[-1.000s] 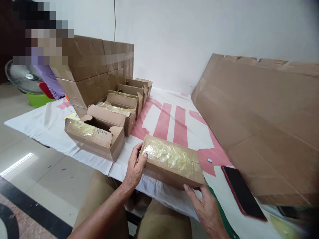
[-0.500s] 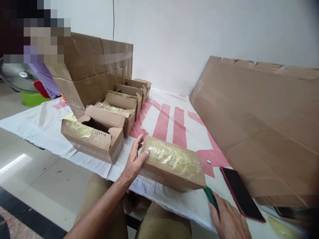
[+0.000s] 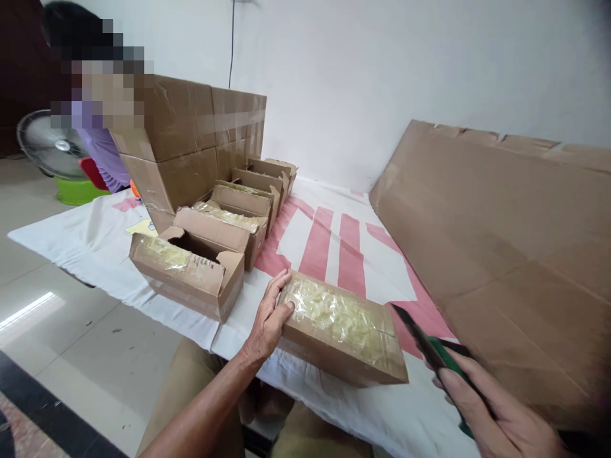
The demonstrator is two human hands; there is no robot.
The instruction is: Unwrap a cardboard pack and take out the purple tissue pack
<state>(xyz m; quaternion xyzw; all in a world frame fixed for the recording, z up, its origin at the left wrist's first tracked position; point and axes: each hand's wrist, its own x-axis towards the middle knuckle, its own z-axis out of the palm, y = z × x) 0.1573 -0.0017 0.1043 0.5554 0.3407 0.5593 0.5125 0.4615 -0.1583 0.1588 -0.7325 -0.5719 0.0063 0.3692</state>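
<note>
Head view: your left hand (image 3: pixel 268 321) steadies the taped box (image 3: pixel 341 327) on the counter (image 3: pixel 305 235); your right hand (image 3: pixel 496 413) has a closed grip on the green-handled knife (image 3: pixel 432 350).

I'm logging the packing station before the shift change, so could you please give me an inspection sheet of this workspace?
Surface: table under a white cloth with red stripes.
Job's things: sealed taped box at the near edge; green-handled knife, blade aimed toward that box.
Clutter: row of open small boxes; large carton behind them; flat cardboard sheet leaning on the right.
Grippers: left hand steadies the box's left end; right hand grips the knife.
Cables: one dark cord down the wall.
Surroundings: another person behind the carton; floor fan; green tub.
</note>
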